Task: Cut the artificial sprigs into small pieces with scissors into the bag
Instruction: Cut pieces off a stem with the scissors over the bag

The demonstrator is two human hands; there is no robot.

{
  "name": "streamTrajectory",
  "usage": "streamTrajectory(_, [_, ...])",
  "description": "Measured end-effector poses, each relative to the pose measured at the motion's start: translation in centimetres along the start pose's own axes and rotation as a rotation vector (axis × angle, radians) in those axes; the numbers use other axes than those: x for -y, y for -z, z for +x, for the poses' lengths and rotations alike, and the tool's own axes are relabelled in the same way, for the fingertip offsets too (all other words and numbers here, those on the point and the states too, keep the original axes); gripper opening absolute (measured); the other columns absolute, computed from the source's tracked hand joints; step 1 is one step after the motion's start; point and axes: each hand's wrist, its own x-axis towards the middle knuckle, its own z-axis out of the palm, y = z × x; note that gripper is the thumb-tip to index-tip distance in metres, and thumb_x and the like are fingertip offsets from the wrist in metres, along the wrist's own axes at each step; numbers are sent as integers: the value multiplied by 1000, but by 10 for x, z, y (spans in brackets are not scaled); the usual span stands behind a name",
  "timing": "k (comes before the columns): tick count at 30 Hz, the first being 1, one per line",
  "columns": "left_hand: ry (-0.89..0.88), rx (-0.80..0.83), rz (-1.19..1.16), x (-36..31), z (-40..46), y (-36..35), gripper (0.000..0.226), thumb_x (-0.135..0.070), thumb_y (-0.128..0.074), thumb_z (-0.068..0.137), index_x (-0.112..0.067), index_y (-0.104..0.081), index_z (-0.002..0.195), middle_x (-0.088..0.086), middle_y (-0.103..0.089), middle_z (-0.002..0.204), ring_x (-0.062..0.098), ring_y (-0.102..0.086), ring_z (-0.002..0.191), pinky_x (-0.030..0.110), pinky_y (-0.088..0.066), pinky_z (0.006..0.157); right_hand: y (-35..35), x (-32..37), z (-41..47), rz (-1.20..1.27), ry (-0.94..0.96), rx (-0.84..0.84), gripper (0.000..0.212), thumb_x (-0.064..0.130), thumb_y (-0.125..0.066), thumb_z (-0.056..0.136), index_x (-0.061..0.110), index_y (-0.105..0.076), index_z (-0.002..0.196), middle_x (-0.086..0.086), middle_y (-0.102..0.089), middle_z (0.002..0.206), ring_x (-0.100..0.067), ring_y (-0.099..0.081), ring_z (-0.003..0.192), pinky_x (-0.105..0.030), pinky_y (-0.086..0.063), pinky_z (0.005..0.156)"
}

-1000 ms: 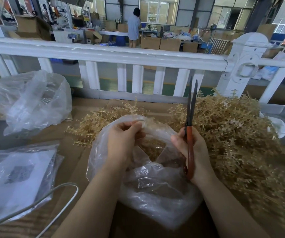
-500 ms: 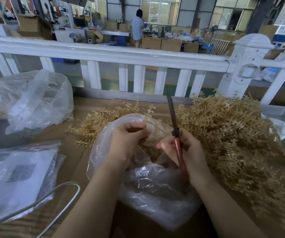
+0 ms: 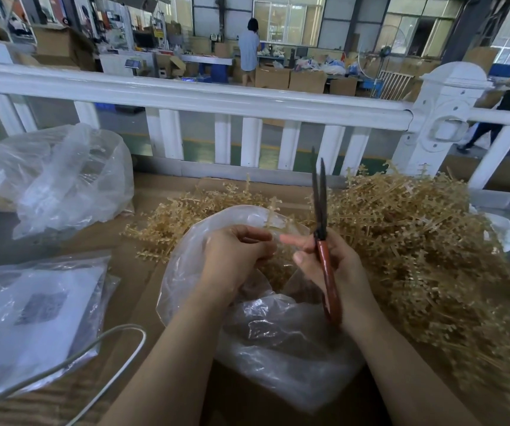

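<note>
A tan sprig [image 3: 273,215] stands upright over the mouth of the clear bag [image 3: 266,333], pinched in the curled fingers of the left hand [image 3: 235,256]. Just beside it the right hand [image 3: 333,269] grips the red-handled scissors [image 3: 323,241] — blades up, slightly parted. The sprig pile [image 3: 416,241] lies right, on cardboard [image 3: 143,290].

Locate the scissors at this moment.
In the head view, the red-handled scissors sit right of centre in the right hand, blades pointing up, over the clear plastic bag, beside the sprig pile.
</note>
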Motion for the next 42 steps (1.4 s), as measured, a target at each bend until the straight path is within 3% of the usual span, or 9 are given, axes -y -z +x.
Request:
streamTrajectory(3, [56,11,42,-1,-1,2,16,-3,-82,76,-12,-73,85,10,-75,78,30,-74,73,46,-62,69,-2,-4,0,-131,-68,-17,15,66,-63,81,57,-61,93,25,-74,99,7,-68,92,-31,-54,87])
streamTrajectory(5, [171,79,-55,-5,-3,3,16,-1,-81,76,-9,-71,87,12,-74,75,24,-71,60,36,-59,55,-2,-3,0,-188,-99,-44,13,67,-64,82,59,-59,91,31,-70,85,11,-65,78,-17,-49,75])
streamTrajectory(10, [290,243,-482,-16,-7,5,26,-3,-77,63,-6,-68,87,8,-74,72,13,-72,61,19,-54,50,-2,1,1,-277,-136,-28,24,47,-74,87,43,-62,107,32,-69,86,28,-55,84,5,-35,70])
streamTrajectory(14, [224,197,-648,-10,-6,2,27,-2,-75,62,-14,-57,78,5,-72,68,13,-71,60,20,-57,53,-4,2,1,-337,-167,4,33,52,-74,85,28,-65,107,14,-69,90,26,-54,78,4,-35,66])
streamTrajectory(21, [107,221,-549,-7,-7,-4,14,-5,-73,63,-12,-78,73,6,-74,72,12,-71,62,18,-56,57,-5,2,0,-200,-204,-26,25,53,-73,82,34,-65,96,35,-68,88,20,-61,82,2,-39,68])
streamTrajectory(26, [-18,222,-575,-9,-4,-1,22,-4,-73,65,-14,-81,82,5,-75,79,11,-72,71,17,-57,64,-2,-7,-2,-241,-176,-119,52,80,-64,68,32,-57,87,9,-68,78,-10,-66,74,-41,-53,74])
streamTrajectory(30, [-142,185,-588,-10,-2,4,29,-3,-73,67,-10,-79,95,8,-75,92,15,-71,83,21,-58,73,-6,-5,-2,-378,-146,-92,43,85,-56,65,50,-54,90,29,-66,88,8,-63,81,-14,-47,69])
streamTrajectory(34, [-221,150,-556,-12,-3,7,37,-3,-73,66,-6,-74,104,9,-75,93,18,-69,87,24,-59,79,-13,-7,-2,-431,-171,-54,60,90,-55,62,41,-55,96,17,-67,95,-2,-64,93,-38,-55,87])
streamTrajectory(42, [-311,68,-520,-15,-3,8,38,12,-69,74,-17,-79,96,7,-74,81,13,-67,72,27,-59,77,-16,-2,-2,-583,-174,-92,71,102,-38,56,48,-45,101,31,-57,87,18,-51,81,-7,-31,63])
